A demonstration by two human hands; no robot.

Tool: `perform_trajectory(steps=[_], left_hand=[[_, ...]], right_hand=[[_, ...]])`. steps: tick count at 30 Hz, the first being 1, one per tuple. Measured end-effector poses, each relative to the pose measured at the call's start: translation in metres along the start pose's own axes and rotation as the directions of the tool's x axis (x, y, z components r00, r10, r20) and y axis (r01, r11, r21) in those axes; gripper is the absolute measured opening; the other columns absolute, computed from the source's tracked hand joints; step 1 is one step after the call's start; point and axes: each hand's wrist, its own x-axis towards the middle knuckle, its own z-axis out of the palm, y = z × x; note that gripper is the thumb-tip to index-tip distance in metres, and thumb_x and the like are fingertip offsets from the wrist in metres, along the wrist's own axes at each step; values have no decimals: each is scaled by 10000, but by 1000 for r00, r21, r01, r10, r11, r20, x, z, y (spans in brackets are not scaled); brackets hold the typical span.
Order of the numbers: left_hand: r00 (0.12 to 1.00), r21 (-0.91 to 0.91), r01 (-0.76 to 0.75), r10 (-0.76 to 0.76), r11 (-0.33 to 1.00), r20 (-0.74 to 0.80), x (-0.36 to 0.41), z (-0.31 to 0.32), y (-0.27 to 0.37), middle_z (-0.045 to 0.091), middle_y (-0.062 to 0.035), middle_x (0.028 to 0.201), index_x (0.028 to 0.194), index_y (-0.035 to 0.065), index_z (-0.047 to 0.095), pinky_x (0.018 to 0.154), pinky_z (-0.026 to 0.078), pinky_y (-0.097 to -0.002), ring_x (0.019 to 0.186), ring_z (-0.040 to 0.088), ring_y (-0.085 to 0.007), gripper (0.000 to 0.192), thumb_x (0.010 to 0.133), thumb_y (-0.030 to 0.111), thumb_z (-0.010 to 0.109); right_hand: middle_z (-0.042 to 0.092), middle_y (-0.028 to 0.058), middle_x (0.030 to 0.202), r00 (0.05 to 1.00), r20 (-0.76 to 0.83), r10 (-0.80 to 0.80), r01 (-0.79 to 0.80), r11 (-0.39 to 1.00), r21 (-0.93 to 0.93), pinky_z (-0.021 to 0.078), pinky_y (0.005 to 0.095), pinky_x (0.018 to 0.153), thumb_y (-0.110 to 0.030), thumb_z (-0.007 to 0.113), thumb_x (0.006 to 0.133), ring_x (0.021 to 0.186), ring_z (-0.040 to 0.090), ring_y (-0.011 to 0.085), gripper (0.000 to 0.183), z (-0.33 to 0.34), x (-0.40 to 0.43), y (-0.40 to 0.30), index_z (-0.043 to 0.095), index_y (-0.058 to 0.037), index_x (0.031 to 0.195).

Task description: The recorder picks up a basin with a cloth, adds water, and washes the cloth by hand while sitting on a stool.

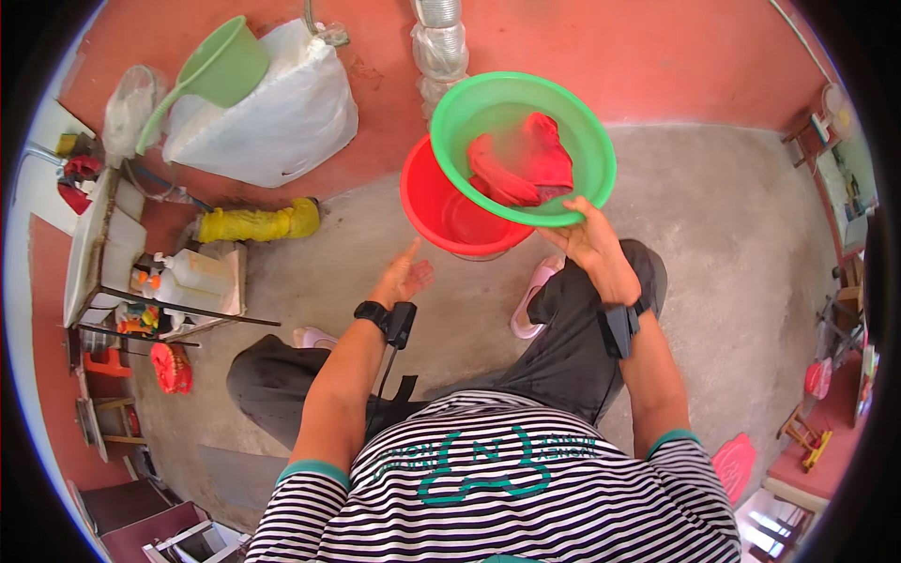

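Observation:
My right hand point(590, 243) grips the near rim of a green plastic basin point(450, 151), thumb over the edge. Inside the basin a wet red cloth point(517, 179) lies in cloudy water. Partly beneath the basin stands a red plastic bucket or tub point(429, 197); the basin covers its right part, and the visible inside shows no contents. Left of the bucket's near rim, my left hand point(405, 278) is held in the air with spread fingers and holds nothing.
At left stands a shelf point(179, 310) with white pump bottles point(193, 281). Beyond it are a yellow wrapped pipe point(257, 222), a large white plastic bag point(281, 119) and a pale green dipper point(225, 67). A silvery duct point(441, 49) runs down the red wall behind the basin.

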Motion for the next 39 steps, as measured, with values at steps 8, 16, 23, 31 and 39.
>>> perform_trajectory(steps=[8,16,23,31,39], left_hand=[[997,-130,45,-36,990,69,62,37,-27,525,-79,1116,1218,156,427,832,432,-491,1065,480,-227,664,684,346,772],[938,-15,-286,277,958,-208,45,0,-19,602,-36,941,993,119,519,718,496,-359,840,586,-178,327,703,25,636],[797,59,-558,554,828,-240,-4,-72,18,637,-77,830,854,55,529,667,509,-288,727,607,-156,232,692,-98,594],[639,382,-630,731,676,-239,-80,-88,75,650,-77,768,787,56,527,637,513,-251,640,610,-128,170,731,-69,628],[466,414,-712,822,568,-327,-250,-101,147,643,-49,748,741,62,528,591,481,-235,621,581,-91,178,748,-33,678]], right_hand=[[567,197,1085,991,-133,-29,34,999,40,483,491,893,-184,568,837,1000,585,358,238,-12,1,-9,490,-25,996],[494,274,1188,992,-106,-64,80,985,150,460,457,958,-101,522,833,1098,519,426,271,-2,12,-13,442,46,1046],[475,292,1195,998,-41,-54,60,989,137,476,446,940,-112,532,834,1112,500,440,411,-10,12,-15,379,83,1162],[451,293,1210,998,-60,-22,32,984,176,435,491,982,-67,545,819,1148,453,457,411,-2,7,-16,375,101,1153],[507,176,1201,992,118,-33,8,978,209,365,517,1031,-81,551,839,1138,488,349,313,-5,16,-7,466,29,1119]])
